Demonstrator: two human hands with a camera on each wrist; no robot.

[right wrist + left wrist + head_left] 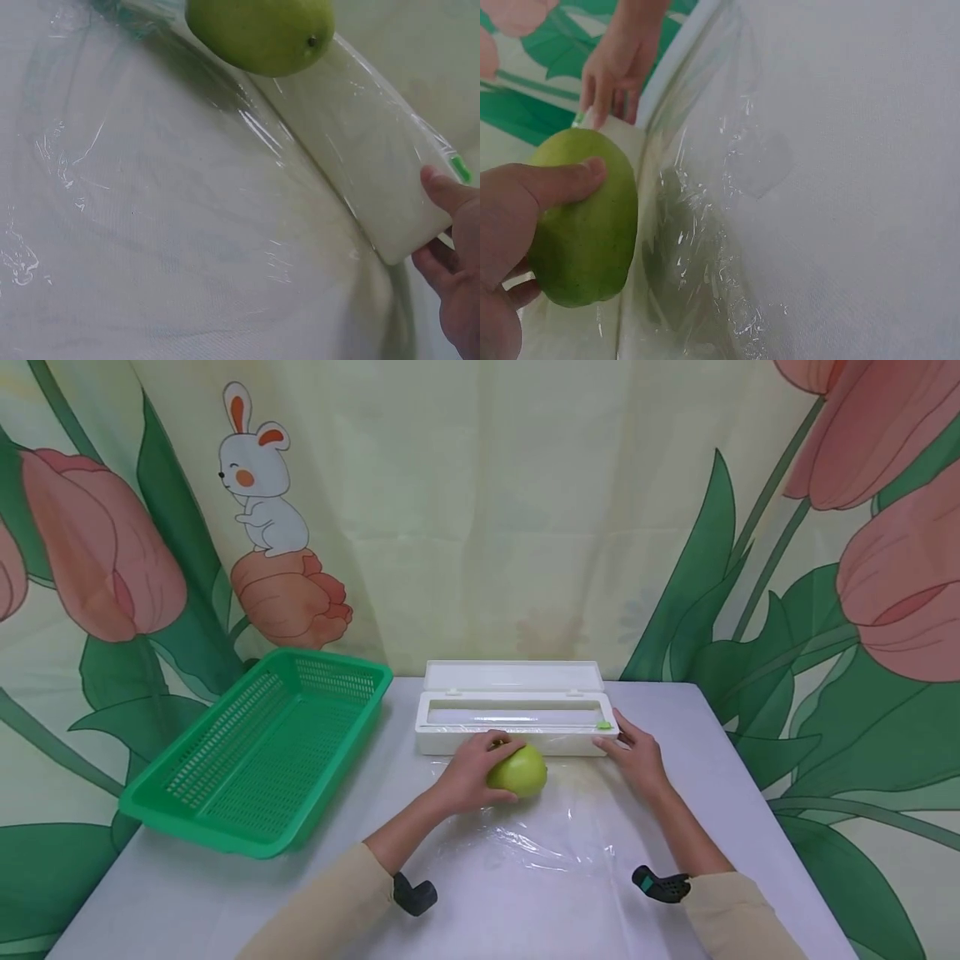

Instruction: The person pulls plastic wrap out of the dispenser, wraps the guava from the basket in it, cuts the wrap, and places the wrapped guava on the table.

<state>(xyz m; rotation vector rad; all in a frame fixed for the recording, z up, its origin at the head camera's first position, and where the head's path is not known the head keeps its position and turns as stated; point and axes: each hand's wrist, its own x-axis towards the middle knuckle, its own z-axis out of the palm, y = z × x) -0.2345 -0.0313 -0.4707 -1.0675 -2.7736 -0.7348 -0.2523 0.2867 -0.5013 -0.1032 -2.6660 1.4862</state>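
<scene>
1. Left hand (pixel 474 772), centre of the head frame: clamped on a green fruit (pixel 522 772), thumb on the near side, fingers around the far side.
2. Green fruit: located just right of the head frame's centre line, below mid-height, in front of a white cling-film dispenser (pixel 570 747). Whether its underside touches the film below cannot be told.
3. Right hand (pixel 636 756), right of centre: pinches the right end of the dispenser; the right wrist view shows the thumb on its front face and the fingers curled around the end.
4. Cling-film dispenser: lies crosswise at mid-frame, its lid (pixel 513 675) raised at the back. A film roll (pixel 517 717) shows in the opening; a green slider (pixel 604 725) sits at the right end of the front edge.
5. Clear film (pixel 540 852): drawn over the dispenser's front and spread toward the lower centre of the head frame, creased, with bright reflections.
6. Green plastic basket (pixel 277 747): left of centre, slotted walls, set at a slant on the white-covered table (pixel 738 810), apart from the dispenser.
7. Beige sleeves (pixel 330 902) cover both forearms at the lower edge; a black device is fitted at each wrist.
8. Backdrop curtain (pixel 525 527): pale yellow, printed with pink tulips, and a white rabbit (pixel 273 493) at upper left.
</scene>
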